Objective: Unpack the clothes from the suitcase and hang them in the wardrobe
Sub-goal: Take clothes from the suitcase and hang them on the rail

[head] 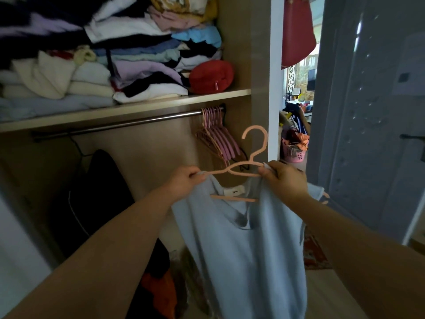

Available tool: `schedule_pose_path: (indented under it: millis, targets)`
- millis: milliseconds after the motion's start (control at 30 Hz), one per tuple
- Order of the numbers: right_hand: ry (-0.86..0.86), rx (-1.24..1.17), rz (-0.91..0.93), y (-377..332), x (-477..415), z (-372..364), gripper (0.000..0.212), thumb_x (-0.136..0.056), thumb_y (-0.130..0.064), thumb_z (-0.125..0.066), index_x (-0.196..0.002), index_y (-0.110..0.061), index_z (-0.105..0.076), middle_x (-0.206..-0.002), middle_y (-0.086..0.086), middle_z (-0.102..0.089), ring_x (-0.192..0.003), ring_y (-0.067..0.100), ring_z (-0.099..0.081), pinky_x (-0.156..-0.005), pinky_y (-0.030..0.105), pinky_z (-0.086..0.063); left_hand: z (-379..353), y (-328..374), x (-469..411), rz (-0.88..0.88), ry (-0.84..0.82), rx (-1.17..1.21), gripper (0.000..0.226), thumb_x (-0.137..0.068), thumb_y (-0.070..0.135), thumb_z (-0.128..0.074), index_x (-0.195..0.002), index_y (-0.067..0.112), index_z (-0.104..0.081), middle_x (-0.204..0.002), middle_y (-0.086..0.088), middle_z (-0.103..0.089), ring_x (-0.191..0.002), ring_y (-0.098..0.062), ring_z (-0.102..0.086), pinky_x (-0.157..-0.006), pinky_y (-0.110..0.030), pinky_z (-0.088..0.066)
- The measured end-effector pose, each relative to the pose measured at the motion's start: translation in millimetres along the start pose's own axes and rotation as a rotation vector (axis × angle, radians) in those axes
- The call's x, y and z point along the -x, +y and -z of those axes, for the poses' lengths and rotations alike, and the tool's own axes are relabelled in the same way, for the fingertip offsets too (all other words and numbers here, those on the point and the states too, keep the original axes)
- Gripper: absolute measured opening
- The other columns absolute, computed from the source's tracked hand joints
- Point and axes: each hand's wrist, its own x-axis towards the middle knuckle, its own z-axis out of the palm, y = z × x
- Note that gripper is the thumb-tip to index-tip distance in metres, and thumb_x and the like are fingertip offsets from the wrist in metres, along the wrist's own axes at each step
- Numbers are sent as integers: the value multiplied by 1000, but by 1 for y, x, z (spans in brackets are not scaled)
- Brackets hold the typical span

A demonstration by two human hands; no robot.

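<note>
- left hand (184, 178) pinches the light blue top (248, 249) at one shoulder on the pink hanger (250, 155)
- right hand (284, 178) pinches the other shoulder
- spare hangers (216, 132) bunched at the rail's (119, 126) right end

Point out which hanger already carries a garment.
The peach hanger held by left hand and right hand, with the pale blue top on it; the pink hangers bunched on the rail hang bare.

A pale blue sleeveless top (248, 249) hangs upright on a peach hanger (253, 158), with a white neck label showing. It is held up before the open wardrobe (239, 42), below the right end of the metal rail (128, 124), where spare pink hangers (216, 132) are bunched.
</note>
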Motion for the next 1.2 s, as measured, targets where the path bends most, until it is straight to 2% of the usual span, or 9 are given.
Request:
schedule_pose_path:
  millis: [167,367,600,733,833,900,1033,1133,1200]
  targets:
    - [-101,177,-102,22,7,15,22,-93,-51,-43,-84,-34,-53,-92,-1,-60,-103,26,-52,-77,35,-26,18,-25,2,76,156,9,18,-94,13,-56,-77,7,-55,-63,-2,-41,-60,-12,-35,-50,-20,-27]
    - [-185,158,-134,8,4,6,25,-93,-47,-47,-103,-31,-63,-102,0,-62,-106,24,-50,-78,35,-28,23,-29,9,110,154,68,14,-94,15,-56,-85,5,-60,-72,-7,-50,-64,-12,-42,-54,-22,-31]
    - [-346,-11,-14,-30,-11,-17,23,-95,-34,-52,-99,-16,-66,-81,2,-58,-83,24,-58,-67,26,-36,41,-55,23,210,279,61,19,-93,23,-58,-76,15,-58,-70,-3,-54,-75,-18,-50,-65,-28,-38]
    - [-410,-164,76,-72,-21,-41,20,-94,-29,-54,-100,-15,-68,-83,1,-61,-85,21,-58,-68,24,-39,60,-79,28,235,332,-14,26,-92,32,-56,-73,16,-50,-89,-28,-59,-90,-40,-57,-78,-42,-43]
    - [-448,-144,109,-101,-35,-66,17,-96,-27,-51,-93,-21,-66,-73,-8,-56,-81,18,-55,-56,20,-34,74,-95,25,249,357,-115,21,-95,23,-53,-90,4,-61,-94,-26,-63,-95,-40,-59,-81,-42,-44]
    - [-442,-109,89,-125,-49,-88,17,-96,-25,-50,-93,-22,-67,-88,0,-65,-89,22,-59,-64,25,-39,82,-111,19,306,369,-112,30,-93,28,-55,-107,3,-62,-102,-22,-64,-100,-36,-60,-85,-41,-48]
    - [-411,-29,-56,-174,-73,-136,26,-95,-24,-50,-113,-12,-65,-117,12,-63,-109,30,-58,-90,37,-49,104,-145,3,391,316,-41,39,-86,37,-61,-101,2,-67,-105,-18,-64,-99,-33,-63,-80,-33,-51]
    - [-446,-60,-122,-206,-90,-172,28,-92,-20,-54,-113,-4,-62,-116,16,-62,-106,31,-60,-81,32,-49,120,-159,-3,446,245,3,22,-93,26,-58,-99,6,-65,-104,-8,-61,-96,-20,-58,-74,-24,-43]
    - [-501,-128,-111,-232,-103,-200,26,-91,-18,-56,-109,-1,-62,-114,18,-63,-101,30,-61,-74,28,-46,134,-178,-15,456,215,26,28,-93,28,-57,-96,2,-66,-106,-16,-64,-99,-27,-61,-78,-29,-49]
